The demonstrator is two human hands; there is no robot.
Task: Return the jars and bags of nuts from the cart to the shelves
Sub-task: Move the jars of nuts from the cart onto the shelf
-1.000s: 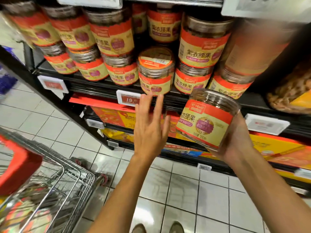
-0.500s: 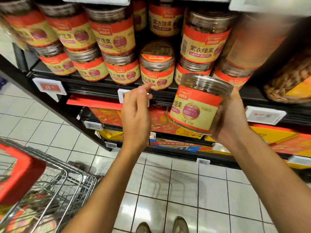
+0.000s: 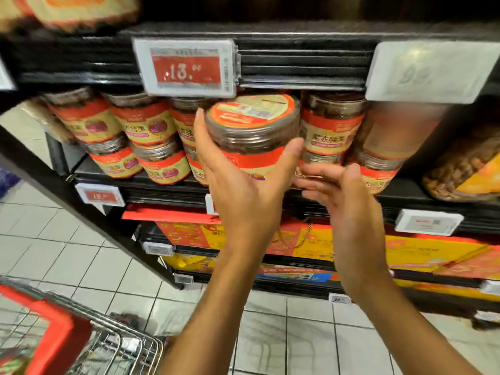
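Observation:
A clear nut jar [image 3: 251,125] with a red and yellow label and an orange lid is tilted, lid toward me, at the height of the upper row of like jars [image 3: 331,125] on the black shelf [image 3: 162,185]. My left hand [image 3: 243,193] grips it from below, with fingers on its left side and the thumb on its right. My right hand [image 3: 343,201] holds nothing, its straight fingers reaching left just under the jar's lower right side. The wire cart [image 3: 113,350] with a red seat flap is at the bottom left.
A red price tag reading 13 [image 3: 186,67] hangs from the shelf above, just over the jar. A bag of nuts [image 3: 465,171] lies at the right of the jar shelf. Red and yellow gift boxes [image 3: 405,253] fill the lower shelves. White floor tiles lie below.
The jar has gone from my right hand to my left and risen to the shelf's upper row. My right hand now holds nothing. The view has tilted up.

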